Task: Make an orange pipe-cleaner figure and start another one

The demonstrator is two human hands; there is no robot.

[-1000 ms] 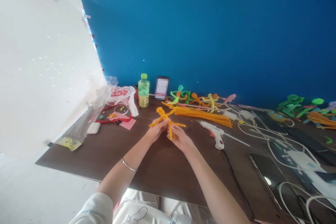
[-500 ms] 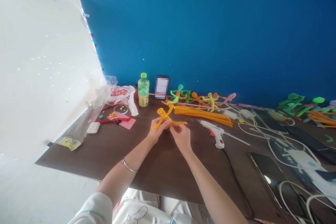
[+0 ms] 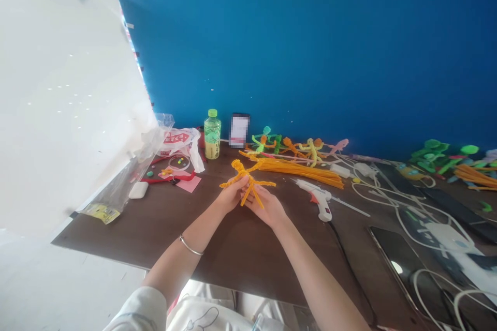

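An orange fuzzy-wire figure (image 3: 245,177) with a round looped head and several spread limbs is held over the middle of the table. My left hand (image 3: 232,195) pinches its body between thumb and fingers from the left. Under its lower right limbs lies my right hand (image 3: 267,207), palm up, with the fingers loosely spread and touching the figure from below. Just behind it, a bundle of orange fuzzy wires (image 3: 303,171) rests on the table. A white glue gun (image 3: 320,199) lies to the right of my right hand.
At the back stand a green-capped bottle (image 3: 212,134), a propped phone (image 3: 239,130) and several fuzzy figures (image 3: 312,151). Plastic bags (image 3: 180,142) and a white case (image 3: 138,190) are on the left. A dark phone (image 3: 404,264) and white cables lie on the right.
The figure's lower limbs have come into view, pointing down towards me. My right hand has turned palm up and its fingers have opened from their pinch.
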